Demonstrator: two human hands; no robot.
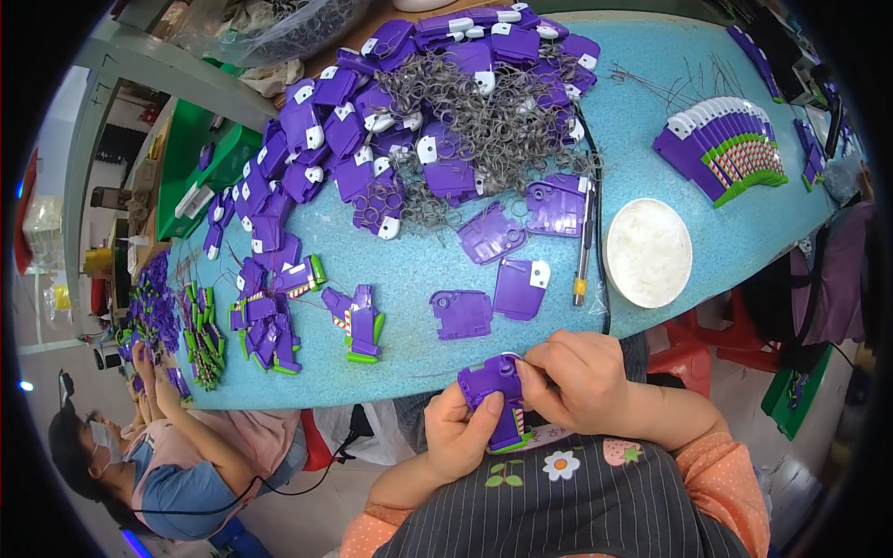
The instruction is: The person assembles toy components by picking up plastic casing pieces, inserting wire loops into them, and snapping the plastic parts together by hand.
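Observation:
My left hand [462,423] grips a purple plastic toy part [489,376] with a green and red-white striped lower section, thumb pressed on its face. Fingers of my right hand [579,379] are pinched together at the part's upper right edge; what they hold there is hidden. Just beyond my hands lie a purple shell [460,314] with its inner side up and another purple piece [521,289] with a white corner. Two more open shells [492,232] rest farther back. A striped purple-green assembly [355,322] lies to the left.
Tangled grey metal springs [493,116] cover a heap of purple-white pieces [312,116]. At right are a round white dish [648,252], a pen-like tool [584,246] with a cable, and a fanned row of assemblies [726,149]. A co-worker [200,456] sits at left along the blue table [409,279].

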